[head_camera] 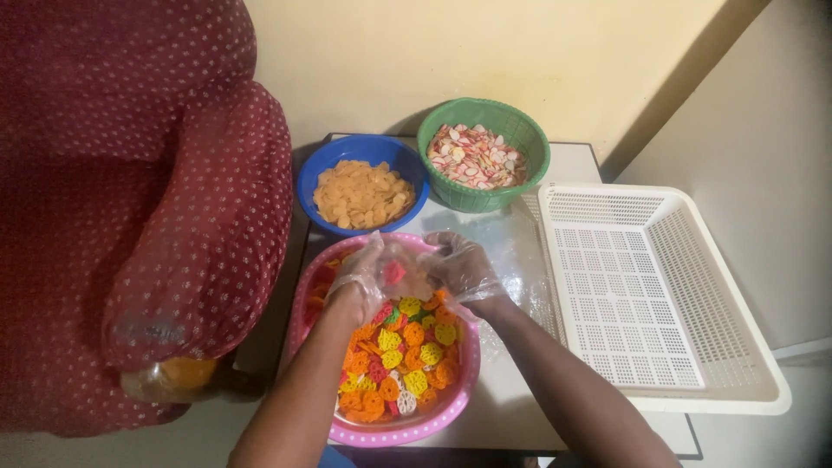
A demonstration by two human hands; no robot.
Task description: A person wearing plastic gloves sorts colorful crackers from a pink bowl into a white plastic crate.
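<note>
A pink bowl [433, 422] on a small table holds several wheel-shaped snack pieces in orange, yellow, red and green [407, 360]. Both my hands wear thin clear plastic gloves and hover over the bowl's far half. My left hand [368, 273] is cupped with a red piece held against its fingers. My right hand [459, 264] touches the left hand's fingertips, with the clear plastic bunched between them.
A blue bowl [310, 186] of pale orange chips and a green basket [536, 160] of white-and-red chips stand behind the pink bowl. A white perforated tray [737, 286] lies at the right, overhanging the table. A dark red dotted armchair [173, 217] fills the left.
</note>
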